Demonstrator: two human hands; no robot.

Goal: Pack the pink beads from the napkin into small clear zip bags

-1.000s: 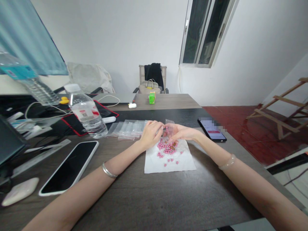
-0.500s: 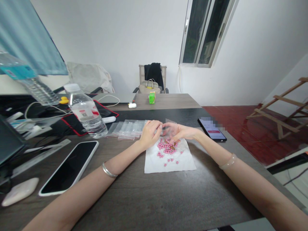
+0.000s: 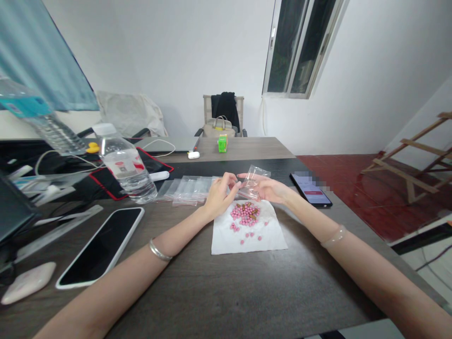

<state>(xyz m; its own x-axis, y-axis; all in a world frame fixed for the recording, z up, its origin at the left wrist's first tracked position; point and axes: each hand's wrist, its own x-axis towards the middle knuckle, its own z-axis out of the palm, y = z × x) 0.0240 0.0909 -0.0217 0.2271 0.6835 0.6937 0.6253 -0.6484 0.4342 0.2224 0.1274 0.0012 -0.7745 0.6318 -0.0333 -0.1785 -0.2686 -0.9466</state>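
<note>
A small clear plastic bag is held up between my hands, over the far edge of a white tissue. My left hand pinches the bag's left edge with thumb and fingers. My right hand is closed on the bag from the right, and its fingers show partly through the plastic. Pink round pills lie heaped on the tissue with several brownish capsules among them; a few pink ones lie apart nearer me. More flat clear bags lie left of my left hand.
A white-edged phone, a mouse and a water bottle stand or lie to the left. Another phone lies beyond my right forearm. A green box stands farther back on the table.
My right hand and the bag have risen off the pill heap, so the capsules show more plainly. The bag now stands higher, and my left fingers have shifted to its edge.
</note>
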